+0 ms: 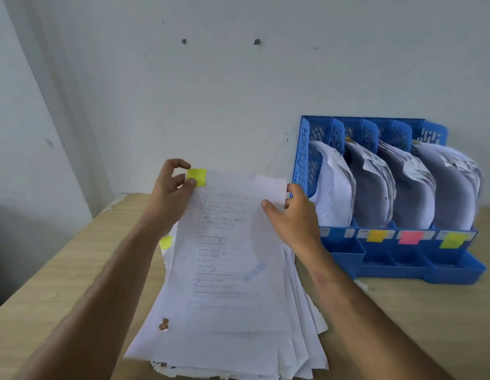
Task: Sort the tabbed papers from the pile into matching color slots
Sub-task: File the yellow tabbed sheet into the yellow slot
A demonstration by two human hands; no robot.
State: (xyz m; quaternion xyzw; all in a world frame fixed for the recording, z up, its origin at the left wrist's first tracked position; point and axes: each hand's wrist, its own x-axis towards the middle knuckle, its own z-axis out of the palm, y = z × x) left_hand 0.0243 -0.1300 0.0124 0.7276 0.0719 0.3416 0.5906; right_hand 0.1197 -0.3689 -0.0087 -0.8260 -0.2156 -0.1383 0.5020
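Pile of papers [227, 311] at six o'clock, long axis toward twelve. Top sheet [227, 215] lifted at far end: left hand [169, 193] pinching corner beside yellow tab [197, 176], right hand [293, 215] gripping opposite corner. Rack [386, 259] at three o'clock, right hand nearer; matching yellow-green slot label [453, 240] likely rightmost.

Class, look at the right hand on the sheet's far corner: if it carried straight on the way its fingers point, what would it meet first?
Probably nothing: the right hand points up and left, toward the bare wall; depth is unclear.
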